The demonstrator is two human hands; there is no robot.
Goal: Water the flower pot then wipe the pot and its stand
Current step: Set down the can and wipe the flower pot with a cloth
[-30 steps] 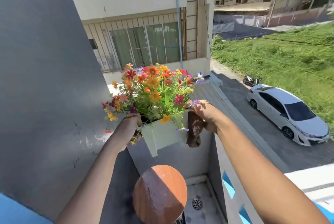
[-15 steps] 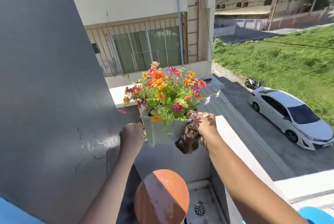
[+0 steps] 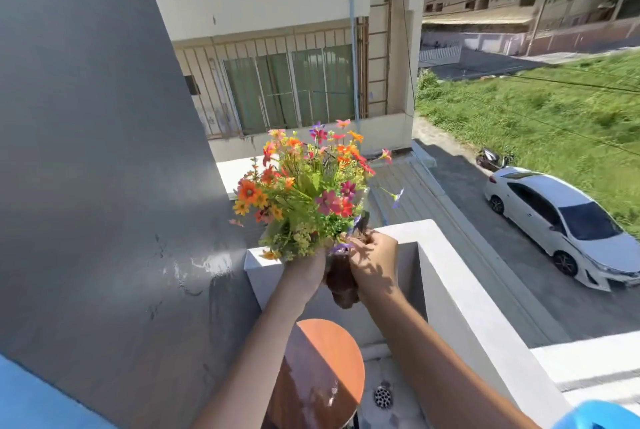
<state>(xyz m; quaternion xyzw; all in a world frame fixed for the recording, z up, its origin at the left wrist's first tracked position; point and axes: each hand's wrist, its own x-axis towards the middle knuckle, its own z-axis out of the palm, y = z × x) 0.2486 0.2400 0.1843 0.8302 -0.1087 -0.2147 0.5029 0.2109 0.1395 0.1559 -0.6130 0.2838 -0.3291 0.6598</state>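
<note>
A bunch of colourful flowers (image 3: 308,189) rises from a pot held up in the air above the round orange stand (image 3: 329,380). The pot itself is hidden behind my two hands and the foliage. My left hand (image 3: 304,272) grips the pot from the left side. My right hand (image 3: 375,264) holds a dark brown cloth (image 3: 341,284) pressed against the pot's right side. Both hands are close together, just in front of the white balcony parapet (image 3: 436,276).
A grey wall (image 3: 97,168) stands close on the left. The parapet runs along the right, with a street and a white car (image 3: 561,224) far below. A floor drain (image 3: 382,395) lies beside the stand. A blue object (image 3: 602,416) shows at the bottom right corner.
The pot has tilted and turned so its white body is hidden. My hands have come closer together, with the cloth between them, and the view has shifted right.
</note>
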